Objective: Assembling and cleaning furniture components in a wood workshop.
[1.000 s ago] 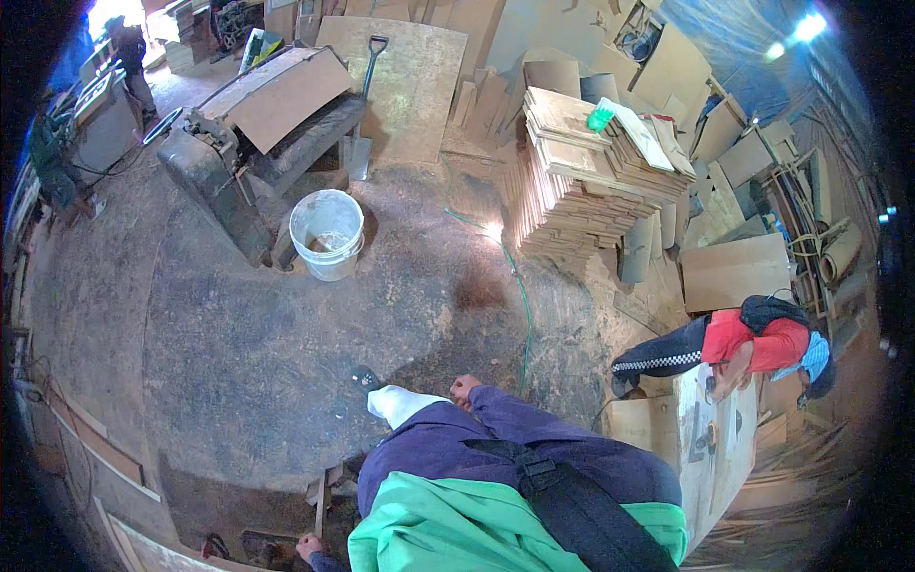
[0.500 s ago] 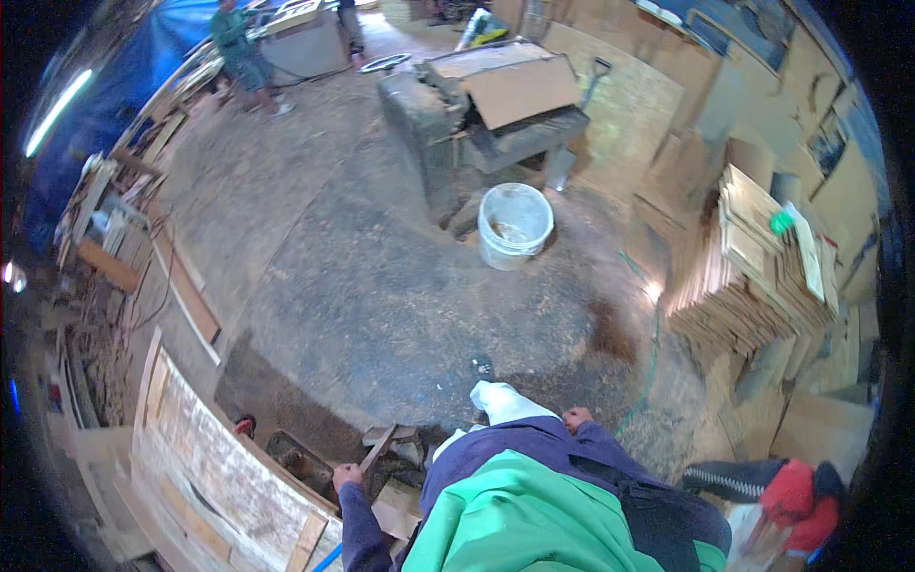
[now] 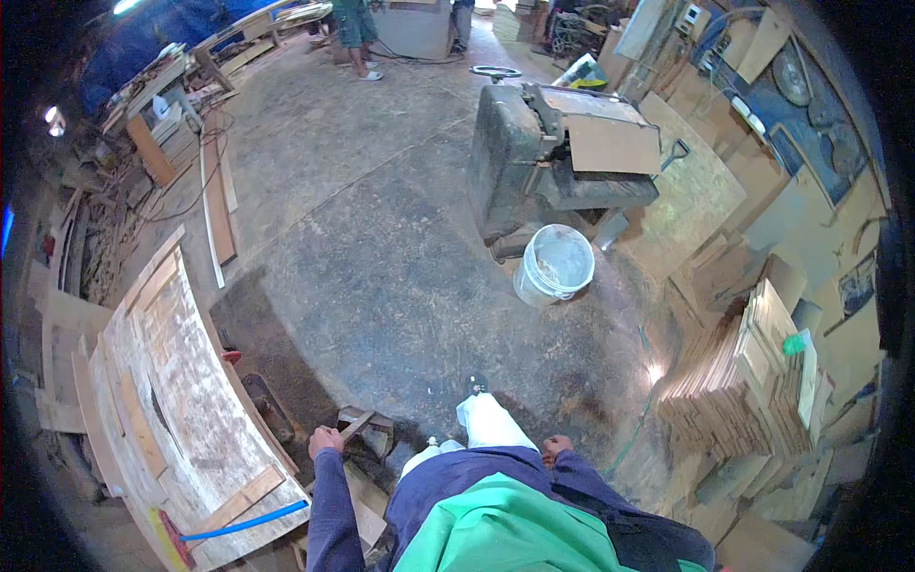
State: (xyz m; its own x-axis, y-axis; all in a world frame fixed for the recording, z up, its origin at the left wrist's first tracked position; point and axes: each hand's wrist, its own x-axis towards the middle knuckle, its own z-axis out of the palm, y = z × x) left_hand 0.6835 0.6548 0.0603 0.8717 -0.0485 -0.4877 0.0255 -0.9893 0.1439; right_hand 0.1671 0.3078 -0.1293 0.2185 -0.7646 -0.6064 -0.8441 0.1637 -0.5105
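My left hand point(image 3: 326, 440) hangs at my side with its fingers curled in and nothing visible in them. It is next to a narrow wood strip point(image 3: 357, 424), which lies over wooden scraps on the floor; I cannot tell whether they touch. Close to my right thigh, my right hand point(image 3: 557, 447) is loosely curled, also with nothing seen in it. To my left stands a worn wooden worktable point(image 3: 181, 334), and on its near end lies a brush point(image 3: 243, 520) with a blue handle and red-and-yellow head.
Ahead to the right is a heavy machine point(image 3: 515, 153) with a brown board point(image 3: 615, 145) on it. A white bucket point(image 3: 529, 286) stands before it. Thin panels point(image 3: 715, 386) are stacked at right, near a green cord point(image 3: 634, 434). A person point(image 3: 355, 33) stands far off.
My view has shifted: the bucket and machine now appear lower and farther right, and more of the left worktable and its blue-handled brush shows. Both hands stay low at my sides.
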